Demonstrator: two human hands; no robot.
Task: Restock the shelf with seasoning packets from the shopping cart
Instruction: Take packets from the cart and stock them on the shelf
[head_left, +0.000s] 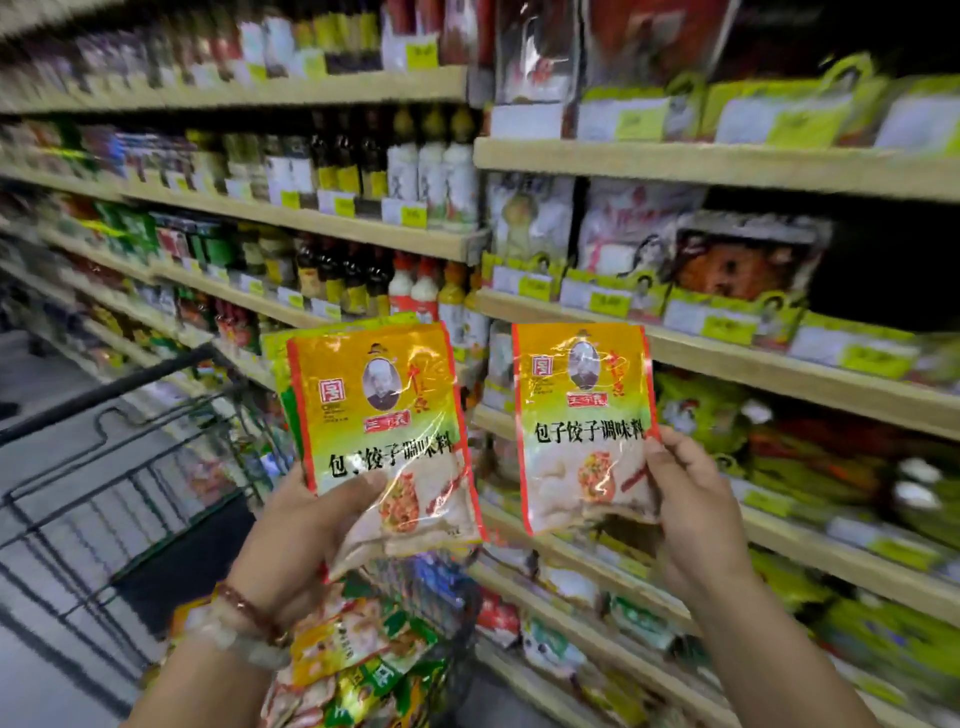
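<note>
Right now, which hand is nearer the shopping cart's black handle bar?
Left. The left hand, gripping a seasoning packet, sits just right of the handle bar. The right hand holds another packet farther right, by the shelves.

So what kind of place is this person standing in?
A grocery store aisle, most likely the seasoning and sauce section. Long wooden shelves carry yellow price tags and rows of sauce bottles, and a wire shopping cart stands beside the person.
</note>
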